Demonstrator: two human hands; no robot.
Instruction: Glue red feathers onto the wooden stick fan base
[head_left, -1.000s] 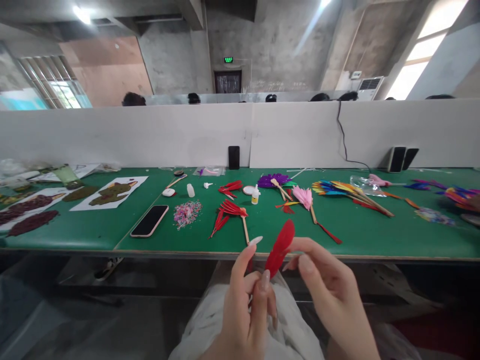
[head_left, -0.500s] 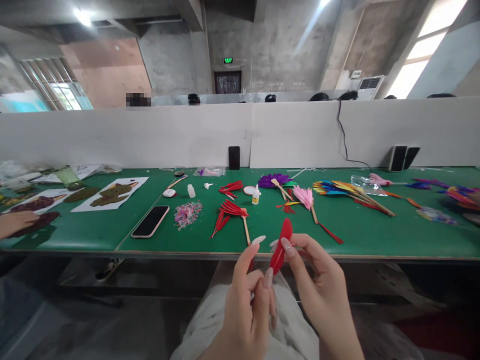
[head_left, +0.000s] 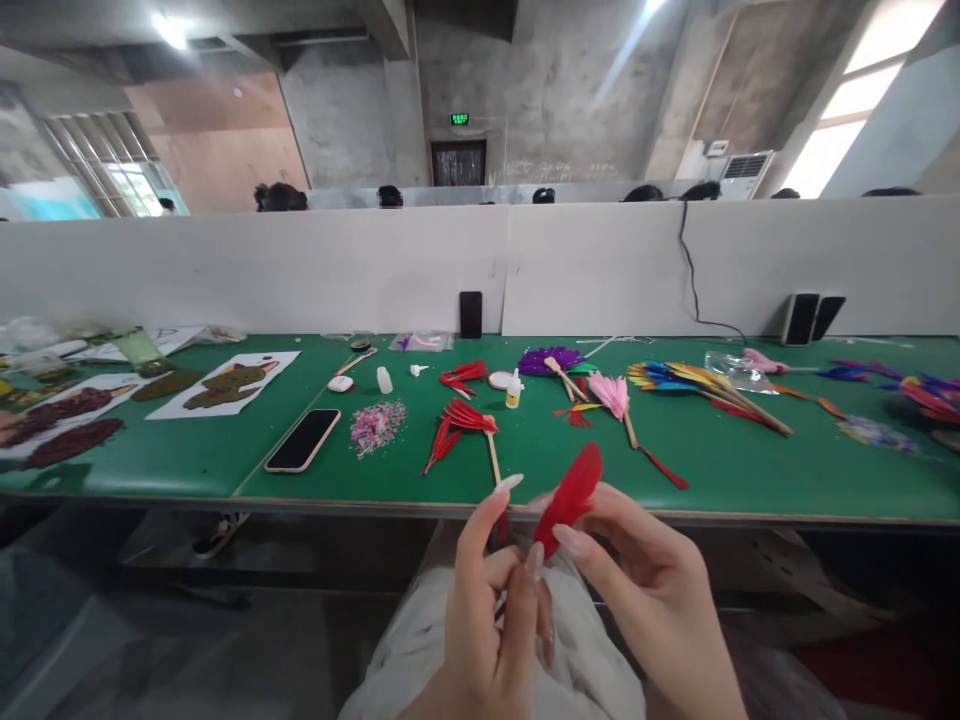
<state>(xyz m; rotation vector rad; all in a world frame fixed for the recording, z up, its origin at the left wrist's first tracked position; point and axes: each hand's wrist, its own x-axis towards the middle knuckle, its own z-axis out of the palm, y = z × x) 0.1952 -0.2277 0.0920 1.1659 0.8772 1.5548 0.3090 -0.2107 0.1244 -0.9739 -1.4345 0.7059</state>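
Note:
Above my lap, both hands meet around a red feather (head_left: 571, 493) that stands up in front of the table's near edge. My left hand (head_left: 495, 610) pinches the feather's lower end between curled fingers and thumb. My right hand (head_left: 645, 590) has its thumb and fingers closed on the feather's blade near the base. A half-made red feather fan on a wooden stick (head_left: 469, 425) lies on the green table (head_left: 712, 470) just beyond my hands.
A black phone (head_left: 302, 440), a pile of small beads (head_left: 376, 423), glue bottles (head_left: 512, 390), purple, pink and multicoloured feather fans (head_left: 705, 385) lie on the table. White sheets with dark shapes (head_left: 225, 385) sit at the left. A white partition (head_left: 480, 265) stands behind.
My right fingers slid along the feather, up its blade and back down to its base, and the feather now tilts right. A co-worker's hand showed at the left edge, then withdrew.

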